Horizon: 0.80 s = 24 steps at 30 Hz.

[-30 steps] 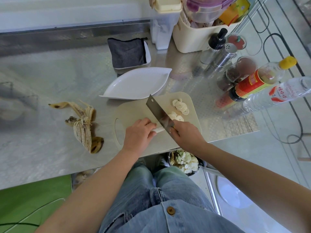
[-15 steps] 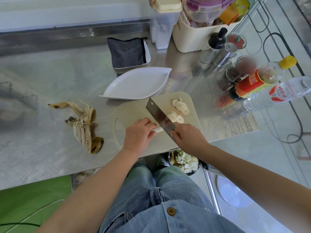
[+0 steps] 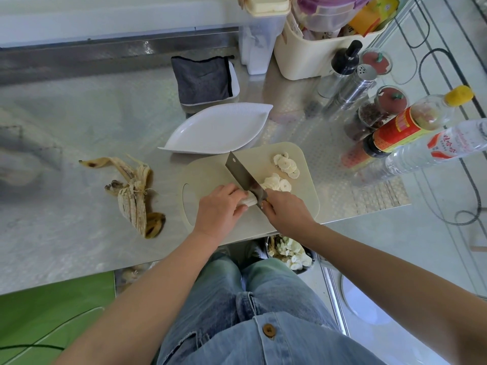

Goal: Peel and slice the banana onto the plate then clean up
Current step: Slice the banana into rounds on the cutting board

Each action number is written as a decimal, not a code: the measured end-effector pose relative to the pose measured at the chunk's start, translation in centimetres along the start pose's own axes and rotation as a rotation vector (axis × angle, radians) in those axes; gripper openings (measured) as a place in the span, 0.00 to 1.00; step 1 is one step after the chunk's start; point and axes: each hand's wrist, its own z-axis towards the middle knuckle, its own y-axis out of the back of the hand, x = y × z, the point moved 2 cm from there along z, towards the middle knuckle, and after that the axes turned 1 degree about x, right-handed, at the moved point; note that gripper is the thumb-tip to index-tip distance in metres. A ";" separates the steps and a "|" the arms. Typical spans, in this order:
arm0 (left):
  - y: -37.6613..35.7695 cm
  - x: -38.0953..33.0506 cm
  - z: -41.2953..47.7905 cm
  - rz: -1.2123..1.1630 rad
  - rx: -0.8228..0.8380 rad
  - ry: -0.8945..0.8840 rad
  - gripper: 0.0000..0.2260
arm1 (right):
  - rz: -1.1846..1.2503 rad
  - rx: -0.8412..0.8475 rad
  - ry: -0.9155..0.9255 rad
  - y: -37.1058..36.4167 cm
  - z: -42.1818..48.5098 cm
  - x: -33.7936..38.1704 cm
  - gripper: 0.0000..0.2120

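1. Well, the head view is the only one I have. The banana is down to a short peeled stub on the near half of the cutting board. The cut slices are piled to the right of the blade, some farther back.
2. My left hand covers the stub from the left, its fingers curled over it and gripping it. Only the cut end shows.
3. My right hand is closed round the handle of the cleaver, and the hand mostly hides that handle. The blade stands edge-down at the stub's exposed end, just beside the left fingertips.
4. The plate holds no slices yet. It sits at the board's far edge, but I cannot tell whether it touches the board. The peel lies on the tabletop, left of the board.
5. To do this cut well, I would tuck the left fingertips back and let the knuckles guide the flat of the blade. Then I would bring the edge straight down for thin, even rounds.
6. With so little stub to hold, the margin looks slim to me, so I would slide the left hand leftward before each stroke.
7. Soft flesh tends to slip and to cling to steel, so I would use light pressure and a clean lift.
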 end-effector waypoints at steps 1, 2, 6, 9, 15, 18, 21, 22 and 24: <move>0.1 0.1 -0.1 -0.003 -0.005 -0.005 0.13 | 0.005 -0.005 0.003 0.3 -0.1 0.0 0.07; 0.2 0.3 -0.2 -0.004 -0.012 -0.009 0.14 | 0.012 -0.015 0.009 0.7 -0.3 0.0 0.06; 0.6 1.1 -0.9 -0.001 -0.034 -0.028 0.14 | 0.015 -0.043 0.023 2.0 -1.2 -0.1 0.07; 0.6 1.2 -1.0 -0.005 -0.019 -0.035 0.13 | -0.013 -0.015 0.025 2.2 -1.8 -0.3 0.07; 0.8 1.1 -0.9 -0.009 -0.006 -0.030 0.12 | -0.031 0.009 0.018 2.2 -2.1 -0.1 0.08; 0.7 1.2 -0.8 -0.003 -0.007 -0.026 0.11 | -0.006 -0.023 0.026 2.4 -2.1 -0.2 0.09; 0.7 1.2 -0.8 -0.008 -0.001 -0.022 0.11 | 0.000 -0.027 0.025 2.6 -2.0 -0.3 0.09; 0.7 1.2 -0.8 -0.008 -0.001 -0.022 0.11 | -0.012 -0.011 0.024 2.6 -2.0 -0.4 0.09; 0.7 1.3 -0.8 -0.008 0.001 -0.022 0.10 | -0.032 0.016 0.022 2.3 -2.0 -0.4 0.10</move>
